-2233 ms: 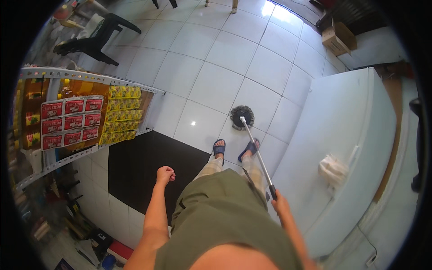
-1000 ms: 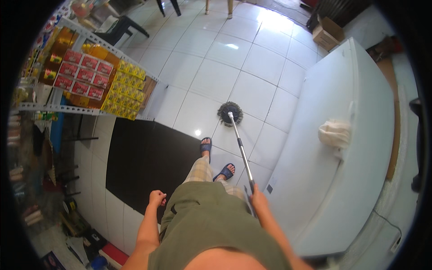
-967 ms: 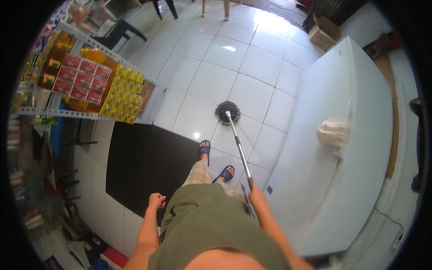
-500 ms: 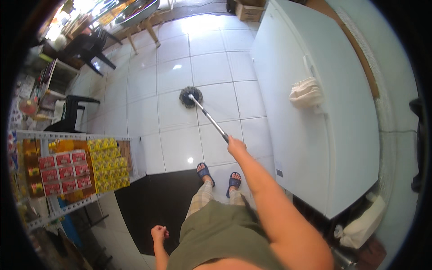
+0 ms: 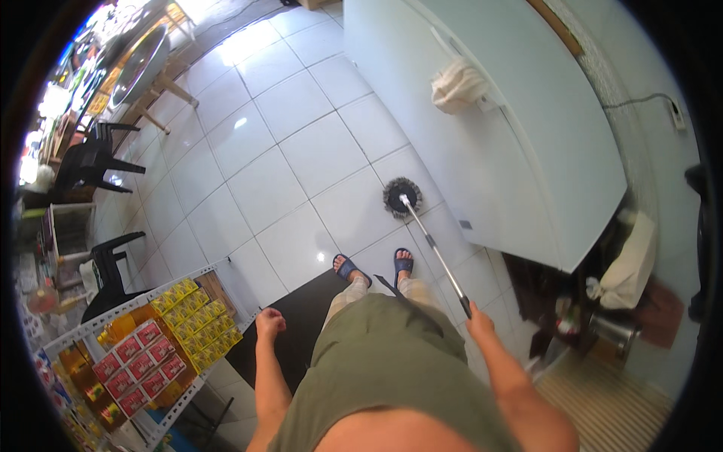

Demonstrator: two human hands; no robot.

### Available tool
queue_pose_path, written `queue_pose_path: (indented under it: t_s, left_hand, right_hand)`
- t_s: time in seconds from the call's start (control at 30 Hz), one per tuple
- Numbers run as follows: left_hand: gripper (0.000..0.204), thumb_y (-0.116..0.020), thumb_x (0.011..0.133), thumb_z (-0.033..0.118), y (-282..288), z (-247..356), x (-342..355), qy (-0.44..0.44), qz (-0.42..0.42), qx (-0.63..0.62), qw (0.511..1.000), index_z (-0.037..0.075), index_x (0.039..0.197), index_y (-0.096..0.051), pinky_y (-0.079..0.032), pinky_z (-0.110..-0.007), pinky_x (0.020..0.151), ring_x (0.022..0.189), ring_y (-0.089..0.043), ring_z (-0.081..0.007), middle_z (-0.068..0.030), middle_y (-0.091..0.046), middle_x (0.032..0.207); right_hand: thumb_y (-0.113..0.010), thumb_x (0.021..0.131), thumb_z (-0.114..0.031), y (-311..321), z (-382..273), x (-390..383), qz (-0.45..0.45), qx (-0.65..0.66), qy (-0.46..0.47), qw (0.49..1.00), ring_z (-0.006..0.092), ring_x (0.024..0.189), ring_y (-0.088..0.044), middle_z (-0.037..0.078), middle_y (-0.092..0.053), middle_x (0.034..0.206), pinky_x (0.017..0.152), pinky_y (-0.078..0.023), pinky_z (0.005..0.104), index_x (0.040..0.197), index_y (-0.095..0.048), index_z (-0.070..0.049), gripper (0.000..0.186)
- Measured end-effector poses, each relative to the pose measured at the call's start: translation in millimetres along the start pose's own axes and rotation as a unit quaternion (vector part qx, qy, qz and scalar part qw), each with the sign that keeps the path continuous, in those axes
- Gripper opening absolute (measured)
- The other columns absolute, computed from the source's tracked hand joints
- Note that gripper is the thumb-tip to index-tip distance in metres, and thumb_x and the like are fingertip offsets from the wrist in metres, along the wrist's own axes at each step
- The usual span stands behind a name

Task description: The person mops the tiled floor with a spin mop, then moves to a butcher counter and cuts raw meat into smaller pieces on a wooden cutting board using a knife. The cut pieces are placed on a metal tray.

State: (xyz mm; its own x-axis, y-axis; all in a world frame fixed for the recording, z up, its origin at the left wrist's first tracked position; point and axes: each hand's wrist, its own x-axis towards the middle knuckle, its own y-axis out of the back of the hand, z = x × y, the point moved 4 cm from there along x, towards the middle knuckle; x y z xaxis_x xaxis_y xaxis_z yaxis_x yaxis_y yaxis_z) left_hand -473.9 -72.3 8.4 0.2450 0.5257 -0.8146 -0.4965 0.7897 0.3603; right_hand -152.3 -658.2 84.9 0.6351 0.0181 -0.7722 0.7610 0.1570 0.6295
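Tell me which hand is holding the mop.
The right hand, closed around the dark-gripped upper end of the mop; the left hand is loosely curled, well away from it.

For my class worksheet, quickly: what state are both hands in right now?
Left hand: loosely closed, nothing visible in it.
Right hand: closed, holding the long, straight silver-and-black mop handle.

White freezer (image 5: 520,181) right, cream cloth (image 5: 458,85) hung on it. Near left: metal rack (image 5: 197,273) with red and yellow sachets (image 5: 141,367). Far left: black plastic chairs (image 5: 94,160), grey basin (image 5: 160,62).
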Motion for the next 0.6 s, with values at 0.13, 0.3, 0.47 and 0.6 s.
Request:
queue_pose_path:
  t_s: [0.13,0.3,0.47,0.6]
  left_hand:
    - [0.011,-0.065,0.077,-0.006,0.9,58.6,23.4,-0.058,-0.003,-0.014,0.998,-0.003,0.087,-0.064,-0.056,-0.032,0.050,0.055,-0.066,-0.0201,-0.0116,-0.067,0.069]
    - [0.006,-0.066,0.078,-0.005,-31.5,100.6,18.0,-0.082,-0.016,0.106,0.991,-0.004,0.083,-0.064,-0.054,-0.032,0.048,0.054,-0.066,-0.0187,-0.0123,-0.067,0.067]
    - [0.004,-0.068,0.080,-0.003,-75.3,120.3,-0.3,-0.099,-0.013,0.149,0.984,-0.002,0.084,-0.067,-0.053,-0.031,0.045,0.053,-0.066,-0.0173,-0.0116,-0.068,0.065]
    - [0.005,-0.068,0.081,-0.002,-110.8,128.5,-7.5,-0.103,-0.035,0.200,0.974,-0.003,0.086,-0.068,-0.055,-0.032,0.047,0.053,-0.066,-0.0177,-0.0112,-0.068,0.066]
  right_hand:
    - [-0.064,0.086,-0.019,0.7,-22.5,17.8,-0.020,0.065,-0.019,0.997,0.0402,0.100,-0.068,0.022,-0.070,0.103,0.085,-0.053,0.0527,0.149,-0.038,-0.019,0.068]
    - [-0.064,0.085,-0.020,13.9,-56.5,65.8,0.014,0.110,-0.005,0.994,0.0405,0.098,-0.068,0.022,-0.071,0.104,0.085,-0.053,0.0523,0.150,-0.038,-0.021,0.070]
    - [-0.061,0.085,-0.019,1.2,-28.1,78.1,0.029,0.129,-0.009,0.991,0.0400,0.094,-0.070,0.022,-0.071,0.100,0.081,-0.054,0.0522,0.152,-0.036,-0.023,0.072]
    - [-0.062,0.085,-0.022,-37.1,47.0,21.1,-0.005,0.148,-0.064,0.987,0.0390,0.095,-0.069,0.020,-0.071,0.099,0.083,-0.053,0.0521,0.151,-0.039,-0.025,0.070]
